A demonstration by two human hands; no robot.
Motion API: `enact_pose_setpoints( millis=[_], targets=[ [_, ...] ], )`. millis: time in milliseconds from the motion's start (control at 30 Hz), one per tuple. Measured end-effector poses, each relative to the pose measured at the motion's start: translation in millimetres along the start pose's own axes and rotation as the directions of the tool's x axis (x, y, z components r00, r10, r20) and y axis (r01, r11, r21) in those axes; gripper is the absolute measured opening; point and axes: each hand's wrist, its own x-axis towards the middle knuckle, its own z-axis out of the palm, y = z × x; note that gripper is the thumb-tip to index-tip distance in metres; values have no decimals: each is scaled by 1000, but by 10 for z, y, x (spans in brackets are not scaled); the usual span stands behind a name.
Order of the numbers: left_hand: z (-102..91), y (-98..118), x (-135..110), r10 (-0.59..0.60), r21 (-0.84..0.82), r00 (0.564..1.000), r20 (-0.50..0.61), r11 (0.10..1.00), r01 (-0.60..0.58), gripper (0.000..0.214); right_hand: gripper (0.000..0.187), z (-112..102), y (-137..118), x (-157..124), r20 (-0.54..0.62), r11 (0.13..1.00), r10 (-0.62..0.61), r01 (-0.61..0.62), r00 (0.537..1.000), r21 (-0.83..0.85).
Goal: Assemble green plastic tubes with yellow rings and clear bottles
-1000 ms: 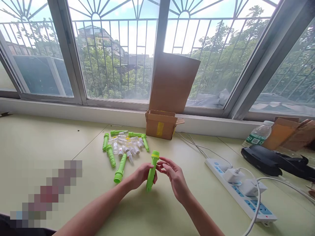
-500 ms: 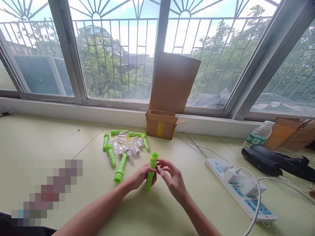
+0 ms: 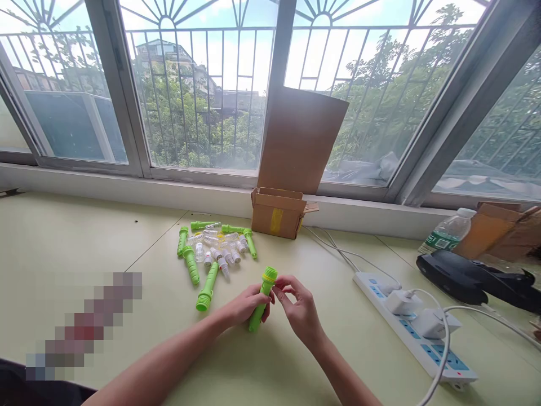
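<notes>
My left hand (image 3: 250,304) is wrapped around a green plastic tube (image 3: 266,287), held tilted with its threaded end up. A thin yellow ring (image 3: 269,279) circles the tube just below the threads. My right hand (image 3: 299,307) is beside the tube's upper part, thumb and forefinger pinched together at its right edge. Whatever may be between those fingertips is too small to make out. Beyond my hands lie several more green tubes, the nearest one (image 3: 207,288) with its threaded end toward me. Among them are clear plastic pieces (image 3: 199,252) and small white-capped parts (image 3: 223,266).
A small open cardboard box (image 3: 276,217) stands by the window sill, a cardboard sheet (image 3: 302,141) behind it. On the right lie a power strip (image 3: 416,332) with plugs and white cables, a black strap-like device (image 3: 452,276) and a plastic bottle (image 3: 450,231). A blurred patch covers the left.
The green tube has tilted slightly to the right in my left hand. My right hand's fingers have drawn closer together and moved in against the tube's upper part.
</notes>
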Motion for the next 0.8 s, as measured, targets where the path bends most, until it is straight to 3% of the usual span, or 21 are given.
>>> enact_pose_setpoints(
  millis=[800],
  targets=[
    [51,-6,15,63,-18,998,17,998,-63,16,16,81,96,-37,-48,998,-66,65,997,-21]
  ],
)
